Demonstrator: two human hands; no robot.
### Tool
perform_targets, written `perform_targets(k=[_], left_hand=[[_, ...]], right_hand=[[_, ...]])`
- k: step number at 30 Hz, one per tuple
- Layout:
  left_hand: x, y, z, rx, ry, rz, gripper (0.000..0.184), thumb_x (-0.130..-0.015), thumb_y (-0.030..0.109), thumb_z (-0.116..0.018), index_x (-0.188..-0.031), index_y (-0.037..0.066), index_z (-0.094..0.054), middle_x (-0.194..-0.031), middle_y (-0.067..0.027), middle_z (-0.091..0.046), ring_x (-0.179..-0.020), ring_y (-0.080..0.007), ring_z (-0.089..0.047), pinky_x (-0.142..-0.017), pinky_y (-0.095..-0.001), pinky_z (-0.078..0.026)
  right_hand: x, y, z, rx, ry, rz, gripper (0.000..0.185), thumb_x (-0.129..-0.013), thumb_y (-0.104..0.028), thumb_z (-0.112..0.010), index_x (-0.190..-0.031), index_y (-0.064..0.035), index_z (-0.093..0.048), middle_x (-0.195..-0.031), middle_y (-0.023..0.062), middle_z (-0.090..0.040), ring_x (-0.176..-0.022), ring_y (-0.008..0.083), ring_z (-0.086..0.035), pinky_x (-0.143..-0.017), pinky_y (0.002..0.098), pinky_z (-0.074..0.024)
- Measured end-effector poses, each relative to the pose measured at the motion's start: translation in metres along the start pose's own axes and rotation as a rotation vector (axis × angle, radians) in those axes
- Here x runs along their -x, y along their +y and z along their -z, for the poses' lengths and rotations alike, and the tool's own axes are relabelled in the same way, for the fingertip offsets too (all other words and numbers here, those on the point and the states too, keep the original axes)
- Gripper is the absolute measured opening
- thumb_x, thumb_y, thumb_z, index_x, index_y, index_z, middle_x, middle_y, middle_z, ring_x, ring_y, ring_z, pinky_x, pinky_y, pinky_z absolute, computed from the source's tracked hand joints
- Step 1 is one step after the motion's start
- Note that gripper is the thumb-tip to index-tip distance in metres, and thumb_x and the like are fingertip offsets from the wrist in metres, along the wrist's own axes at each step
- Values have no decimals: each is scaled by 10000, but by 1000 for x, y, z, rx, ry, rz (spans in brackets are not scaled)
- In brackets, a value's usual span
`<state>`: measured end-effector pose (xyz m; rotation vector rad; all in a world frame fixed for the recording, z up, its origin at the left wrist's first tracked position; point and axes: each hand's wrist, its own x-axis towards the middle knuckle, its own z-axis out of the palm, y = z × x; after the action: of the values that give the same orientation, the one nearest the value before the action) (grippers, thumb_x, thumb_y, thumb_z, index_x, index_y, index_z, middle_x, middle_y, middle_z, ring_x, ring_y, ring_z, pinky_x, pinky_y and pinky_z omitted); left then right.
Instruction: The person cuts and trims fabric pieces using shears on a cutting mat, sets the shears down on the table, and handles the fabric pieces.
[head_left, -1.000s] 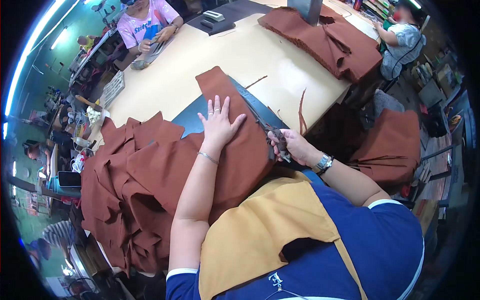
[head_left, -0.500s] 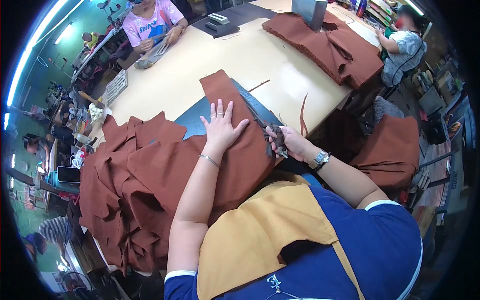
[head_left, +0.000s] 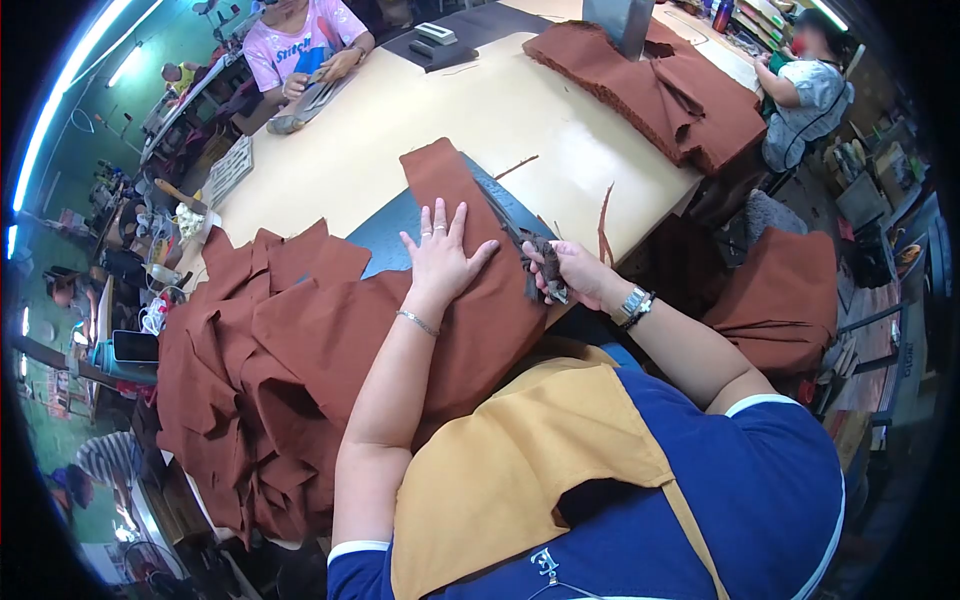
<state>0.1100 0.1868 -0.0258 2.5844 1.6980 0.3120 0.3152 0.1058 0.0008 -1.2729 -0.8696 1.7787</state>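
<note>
My left hand (head_left: 442, 252) lies flat with its fingers spread on a reddish-brown piece of material (head_left: 480, 330). Under that piece a blue board (head_left: 393, 232) shows on the table. My right hand (head_left: 575, 275) is wrapped round the dark, cloth-wrapped handles of scissors (head_left: 545, 265). The blades point up and left along the piece's right edge and are partly hidden there. A heap of the same brown material (head_left: 270, 350) spreads out left of my left arm.
On the pale table (head_left: 400, 115) lie thin brown scraps (head_left: 604, 225) and a thick brown stack (head_left: 650, 95) with a metal block (head_left: 618, 27). More brown material (head_left: 780, 290) hangs at the right. One person (head_left: 300, 45) works across the table, another (head_left: 805, 90) at the back right.
My right hand and the scissors have shifted slightly up and left along the edge since half a second ago. My left hand stays flat on the material.
</note>
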Motion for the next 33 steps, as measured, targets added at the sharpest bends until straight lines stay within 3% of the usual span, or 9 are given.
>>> perform_targets(k=[7, 10, 17, 23, 33], left_hand=[[-38, -7, 32, -22, -196, 53, 686, -890, 619, -409, -1414, 175, -381, -1511, -149, -257, -1397, -325, -229, -1045, -694, -114], [-47, -22, -5, -94, 43, 23, 707, -886, 635, -397, -1431, 187, -354, -1526, -143, -226, -1408, -327, -202, -1047, -695, -104], [-39, -19, -8, -48, -3, 47, 751, -874, 667, -379, -1468, 218, -280, -1545, -135, -177, -1424, -332, -153, -1042, -703, -110], [-39, -17, -7, -61, -2, 59, 751, -876, 664, -379, -1467, 211, -282, -1544, -135, -180, -1422, -333, -158, -1039, -705, -113], [-29, -11, -6, -47, -16, 48, 764, -864, 665, -397, -1463, 203, -294, -1540, -145, -188, -1418, -343, -165, -1040, -705, -105]], right_hand=[[6, 1, 1, 51, -15, 27, 312, -900, -398, -617, -799, -112, -545, -648, -10, -564, -528, 74, -533, -460, 216, -424], [4, -4, 0, 73, -2, -2, 321, -892, -410, -624, -797, -115, -543, -652, -15, -565, -533, 70, -531, -469, 213, -428], [-15, -12, -3, 80, 33, -8, 433, -857, -525, -614, -794, -105, -529, -645, 4, -565, -499, 86, -526, -456, 236, -447], [-14, -1, 0, 20, -2, 76, 385, -888, -464, -605, -791, -100, -526, -639, 10, -557, -489, 96, -523, -450, 241, -448], [-23, -16, -7, 72, 42, -14, 376, -892, -460, -602, -811, -100, -532, -637, 2, -559, -499, 98, -531, -448, 234, -438]])
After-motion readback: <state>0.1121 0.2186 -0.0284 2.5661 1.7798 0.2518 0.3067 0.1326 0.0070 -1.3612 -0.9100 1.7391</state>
